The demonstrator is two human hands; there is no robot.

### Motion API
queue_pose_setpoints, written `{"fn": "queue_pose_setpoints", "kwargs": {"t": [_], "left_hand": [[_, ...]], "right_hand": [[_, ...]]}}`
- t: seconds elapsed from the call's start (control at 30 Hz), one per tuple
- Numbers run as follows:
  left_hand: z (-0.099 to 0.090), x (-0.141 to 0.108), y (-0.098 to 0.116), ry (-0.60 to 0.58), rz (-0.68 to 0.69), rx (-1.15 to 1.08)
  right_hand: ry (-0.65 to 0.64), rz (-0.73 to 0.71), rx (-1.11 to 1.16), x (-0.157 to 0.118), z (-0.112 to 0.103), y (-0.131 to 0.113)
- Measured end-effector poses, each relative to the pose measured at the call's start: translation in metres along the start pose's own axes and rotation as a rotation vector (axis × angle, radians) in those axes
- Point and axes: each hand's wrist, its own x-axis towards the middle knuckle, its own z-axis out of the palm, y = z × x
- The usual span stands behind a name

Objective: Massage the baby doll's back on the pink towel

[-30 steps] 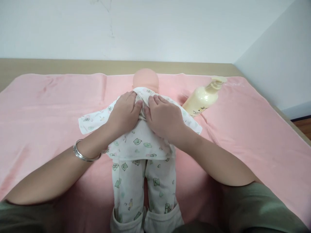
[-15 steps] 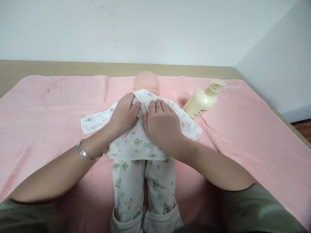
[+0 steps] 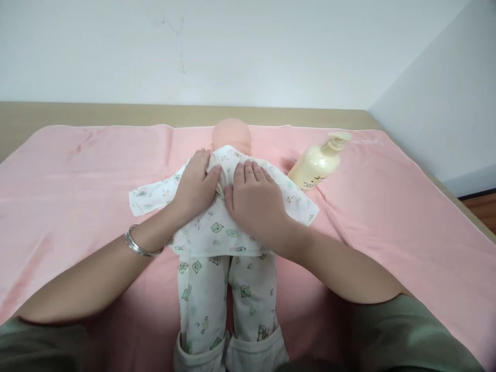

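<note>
A bald baby doll (image 3: pixel 231 134) lies with its head away from me, dressed in a white printed top (image 3: pixel 217 235) and matching trousers (image 3: pixel 248 294). No facial features show on the head. My left hand (image 3: pixel 197 183) rests on the upper left of the top, its fingers near the shoulder and its thumb toward the middle. Flat on the upper right of the top lies my right hand (image 3: pixel 256 199), fingers pointing away from me. Cloth is creased between the two hands. Neither hand grasps anything.
A cream pump bottle (image 3: pixel 318 164) stands tilted in view, right of the doll, partly behind its sleeve. Under everything is a pink cloth (image 3: pixel 387 217) on a wooden surface (image 3: pixel 116 111). A pale wall (image 3: pixel 271 51) rises behind.
The view has shifted slightly, so the doll's head and the bottle appear a little lower and further left. Both hands stay on the top, with hardly any movement against it.
</note>
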Motion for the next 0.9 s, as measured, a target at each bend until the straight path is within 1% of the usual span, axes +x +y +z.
{"fn": "queue_pose_setpoints", "kwargs": {"t": [0.03,0.1,0.23,0.3,0.37,0.47,0.53,0.6,0.67,0.83,0.9], "left_hand": [[0.001,0.001,0.0,0.011,-0.019,-0.003],[0.003,-0.005,0.002,0.029,-0.023,-0.007],[0.011,-0.031,0.01,0.032,0.135,0.007],[0.011,-0.035,0.011,0.018,0.181,-0.004],[0.009,-0.03,0.009,0.025,0.158,-0.023],[0.004,-0.012,0.004,0.044,0.087,-0.033],[0.003,-0.003,0.001,0.035,0.089,-0.017],[0.005,0.0,-0.002,0.033,0.107,0.005],[0.008,-0.002,-0.004,0.045,0.108,0.018],[0.014,-0.008,-0.007,0.063,0.094,0.016],[0.013,-0.008,-0.006,0.057,0.087,0.011]], "right_hand": [[-0.014,-0.001,0.026,0.003,0.0,0.002],[-0.033,0.015,0.096,0.015,0.002,0.012],[-0.036,0.037,0.205,0.042,0.011,0.037],[-0.024,0.033,0.208,0.044,0.013,0.04],[-0.006,0.031,0.163,0.036,0.012,0.033],[-0.004,0.009,0.055,0.014,0.006,0.012],[-0.017,-0.016,0.012,0.002,0.002,0.001],[-0.031,-0.035,0.029,-0.001,0.001,-0.002],[-0.038,-0.051,0.102,0.006,0.002,0.006],[-0.053,-0.011,0.29,0.04,0.009,0.042],[-0.056,0.0,0.313,0.045,0.009,0.048]]}}
